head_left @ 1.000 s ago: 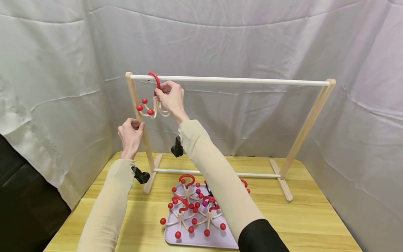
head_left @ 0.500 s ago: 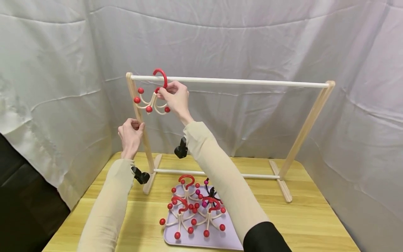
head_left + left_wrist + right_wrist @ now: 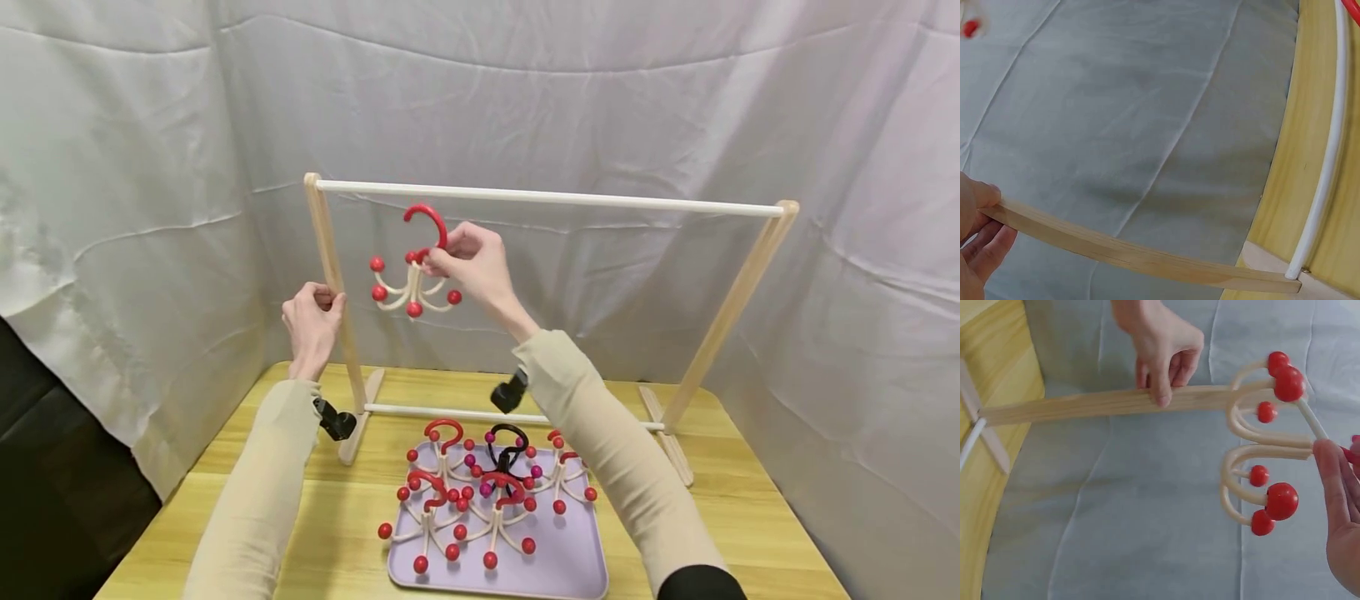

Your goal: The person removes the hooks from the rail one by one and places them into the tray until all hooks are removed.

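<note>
My right hand (image 3: pixel 478 265) pinches a multi-arm hanger (image 3: pixel 411 292) at the base of its red hook. Cream arms curve out from its stem and end in red balls, and the whole hanger is in the air below the rack's white top rail (image 3: pixel 547 197). At the rack's left wooden post (image 3: pixel 347 333), my left hand (image 3: pixel 311 323) holds on partway up, thumb on one side and fingers on the other. The right wrist view shows the hanger's arms (image 3: pixel 1235 481) close up, with the left hand (image 3: pixel 1160 353) on the post behind them.
A lilac tray (image 3: pixel 558 571) on the wooden table bears several similar red-hooked hangers (image 3: pixel 427 521) and one black hanger (image 3: pixel 504 457). Behind it run the rack's lower white bar (image 3: pixel 450 411) and right post (image 3: pixel 731 312). Grey cloth (image 3: pixel 600 108) surrounds the table.
The hanger's hook was at the top rail; my right hand has carried it right and down, away from the rail. My left hand has stayed on the post.
</note>
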Action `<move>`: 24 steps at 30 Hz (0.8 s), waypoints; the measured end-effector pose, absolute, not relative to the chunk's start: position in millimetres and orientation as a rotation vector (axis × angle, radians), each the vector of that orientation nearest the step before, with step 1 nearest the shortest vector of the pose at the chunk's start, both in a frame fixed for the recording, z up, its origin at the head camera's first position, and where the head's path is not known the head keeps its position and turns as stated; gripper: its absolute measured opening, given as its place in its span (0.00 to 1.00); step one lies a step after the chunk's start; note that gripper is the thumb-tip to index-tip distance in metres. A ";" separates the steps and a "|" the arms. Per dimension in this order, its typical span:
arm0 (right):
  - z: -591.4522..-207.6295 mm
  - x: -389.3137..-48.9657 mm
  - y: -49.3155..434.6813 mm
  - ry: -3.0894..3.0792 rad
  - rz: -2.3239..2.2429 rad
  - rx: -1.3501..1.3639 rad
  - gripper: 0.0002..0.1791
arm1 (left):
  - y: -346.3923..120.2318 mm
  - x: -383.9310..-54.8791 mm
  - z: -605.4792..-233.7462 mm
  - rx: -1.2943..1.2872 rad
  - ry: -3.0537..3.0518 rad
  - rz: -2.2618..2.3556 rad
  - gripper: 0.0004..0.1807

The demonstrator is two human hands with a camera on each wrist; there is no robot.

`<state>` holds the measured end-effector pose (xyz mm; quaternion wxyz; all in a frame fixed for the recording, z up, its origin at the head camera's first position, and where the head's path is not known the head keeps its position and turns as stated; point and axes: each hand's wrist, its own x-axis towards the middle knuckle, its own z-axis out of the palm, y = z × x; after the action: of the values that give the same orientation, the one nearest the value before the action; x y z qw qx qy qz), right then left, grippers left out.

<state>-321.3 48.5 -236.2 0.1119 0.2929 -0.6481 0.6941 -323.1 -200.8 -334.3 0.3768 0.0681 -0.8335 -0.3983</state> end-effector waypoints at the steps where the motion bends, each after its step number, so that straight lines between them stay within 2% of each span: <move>1: -240.1 -318.1 55.9 -1.929 2.017 0.880 0.04 | -200.8 -322.8 -334.6 0.174 -2.132 -1.019 0.12; 16: -298.0 -252.4 184.5 -2.212 1.854 0.883 0.06 | -196.5 -322.1 -332.3 0.157 -2.115 -1.027 0.12; 24: -335.4 -232.9 232.2 -2.234 1.804 1.001 0.03 | -196.1 -320.2 -333.0 0.168 -2.117 -1.031 0.12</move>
<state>-232.9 232.2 -335.4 0.0503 0.3286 -0.7339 0.5924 -320.2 -196.1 -333.0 0.3805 0.0658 -0.8293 -0.4040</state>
